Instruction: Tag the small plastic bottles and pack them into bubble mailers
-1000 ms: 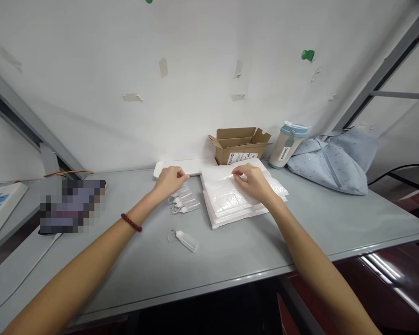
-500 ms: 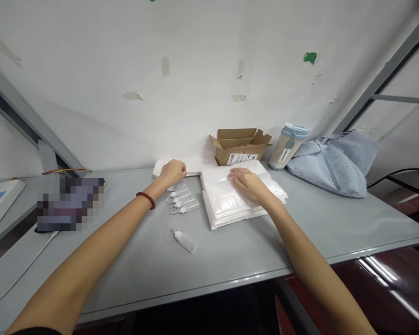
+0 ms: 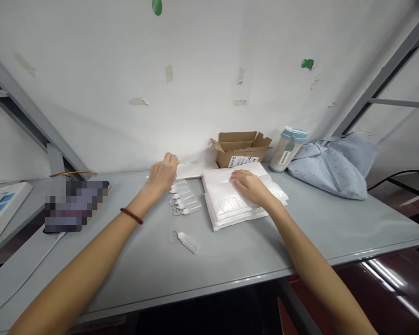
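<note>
My left hand [image 3: 163, 172] is closed, its fingers curled, just above a flat white strip [image 3: 192, 170] along the back of the desk. What it pinches, if anything, is hidden. Right beside it lies a row of several small clear squeeze bottles [image 3: 185, 200] with white caps and looped cords. One more bottle [image 3: 189, 242] lies apart, nearer the front. Flat on a stack of white bubble mailers [image 3: 226, 204] rests my right hand [image 3: 247, 185], fingers stretched out.
Behind the mailers stands an opened cardboard box [image 3: 242, 151] against the wall. To its right are a tumbler [image 3: 288, 149] with a blue lid and a light blue cloth bag [image 3: 330, 170]. A blurred phone [image 3: 78, 204] with a white cable lies at the left.
My left hand has shifted left, away from the bottles, showing more of their row. The right hand stays on the mailers. The view has tilted up slightly.
</note>
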Motion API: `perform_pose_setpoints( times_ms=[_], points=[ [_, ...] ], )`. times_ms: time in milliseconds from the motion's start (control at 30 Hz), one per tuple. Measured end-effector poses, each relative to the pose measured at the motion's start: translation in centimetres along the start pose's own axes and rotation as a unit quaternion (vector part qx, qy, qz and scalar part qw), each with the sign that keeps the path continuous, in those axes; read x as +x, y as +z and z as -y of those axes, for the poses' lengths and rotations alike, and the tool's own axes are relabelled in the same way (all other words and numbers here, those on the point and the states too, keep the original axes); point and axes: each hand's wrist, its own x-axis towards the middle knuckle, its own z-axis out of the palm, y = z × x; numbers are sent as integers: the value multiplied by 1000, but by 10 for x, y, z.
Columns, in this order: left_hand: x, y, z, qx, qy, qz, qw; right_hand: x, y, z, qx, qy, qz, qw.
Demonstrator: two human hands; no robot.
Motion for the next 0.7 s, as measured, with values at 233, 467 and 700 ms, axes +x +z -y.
perform_pose_setpoints(
  times_ms=[233, 467, 700],
  points=[
    [-58, -10, -9, -154, 12, -74, 985, -5, 4, 21, -24, -102, -217, 971],
    [-83, -29, -52, -372, 52, 31, 926, -22, 34, 53, -165, -220, -266, 924],
    [-78, -33, -40, -277, 37, -55, 959, -16, 22, 44, -218, -152, -268, 926]
  ],
)
